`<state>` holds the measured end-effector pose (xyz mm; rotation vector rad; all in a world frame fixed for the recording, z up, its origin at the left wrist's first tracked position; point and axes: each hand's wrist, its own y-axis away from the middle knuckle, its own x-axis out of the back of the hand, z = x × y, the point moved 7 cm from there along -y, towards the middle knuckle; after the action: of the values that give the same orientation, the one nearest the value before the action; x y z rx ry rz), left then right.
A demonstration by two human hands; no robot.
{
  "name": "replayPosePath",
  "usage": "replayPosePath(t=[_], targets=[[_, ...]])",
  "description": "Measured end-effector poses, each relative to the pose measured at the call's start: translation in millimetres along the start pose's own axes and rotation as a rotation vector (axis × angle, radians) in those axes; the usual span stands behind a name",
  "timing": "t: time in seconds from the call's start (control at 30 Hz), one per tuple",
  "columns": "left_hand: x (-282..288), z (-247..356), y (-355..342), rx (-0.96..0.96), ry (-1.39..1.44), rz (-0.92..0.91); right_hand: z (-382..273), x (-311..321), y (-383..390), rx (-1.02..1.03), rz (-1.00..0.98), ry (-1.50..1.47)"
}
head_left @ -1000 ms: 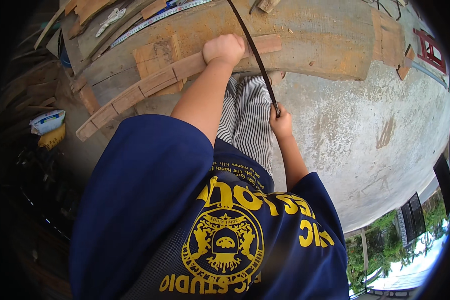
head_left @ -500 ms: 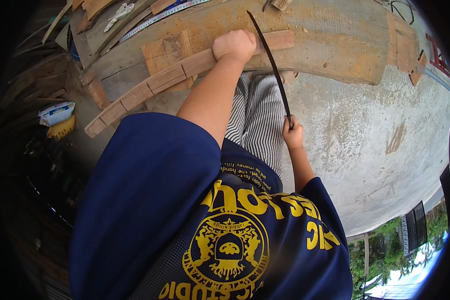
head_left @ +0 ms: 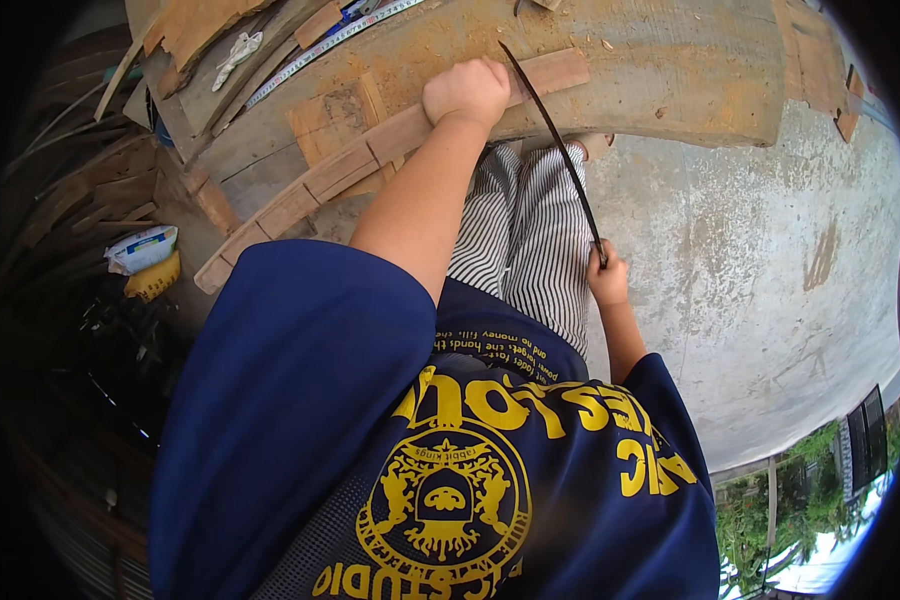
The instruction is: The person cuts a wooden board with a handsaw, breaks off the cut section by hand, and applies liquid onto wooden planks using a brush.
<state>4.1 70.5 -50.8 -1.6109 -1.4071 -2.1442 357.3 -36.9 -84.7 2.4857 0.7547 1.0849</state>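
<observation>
My left hand (head_left: 467,92) is closed around a long wooden strip (head_left: 340,170) marked with several crosswise lines, gripping it near its right end. The strip lies slantwise over a thick wooden board (head_left: 670,75) and a smaller wood block (head_left: 328,128). In my right hand (head_left: 608,275), closed at the lower right, is the handle end of a handsaw (head_left: 568,160) with a narrow dark blade. Its blade points up and away, crossing the strip just right of my left hand. My fingers hide most of the handle.
A measuring tape (head_left: 330,48) lies stretched out at the back left, beside a crumpled white glove-like cloth (head_left: 238,60) and wood offcuts (head_left: 195,30). White and yellow bags (head_left: 145,262) sit on the left. Worn concrete floor (head_left: 730,270) spreads to the right.
My right hand and the handsaw have shifted down and right, drawing the blade back toward me across the strip. My left hand keeps its grip; the whole view has shifted slightly.
</observation>
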Motion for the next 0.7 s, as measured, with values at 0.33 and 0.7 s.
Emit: replayPosePath(t=[0.33,0.7], targets=[[2.0,-3.6,-0.1,0.023,-0.007,-0.010,-103.8,-26.3,-112.1,0.102,-0.030,-0.049],[0.8,-1.1,-1.6,0.018,-0.021,-0.023,-61.4,-20.7,-88.5,0.066,-0.084,0.044]])
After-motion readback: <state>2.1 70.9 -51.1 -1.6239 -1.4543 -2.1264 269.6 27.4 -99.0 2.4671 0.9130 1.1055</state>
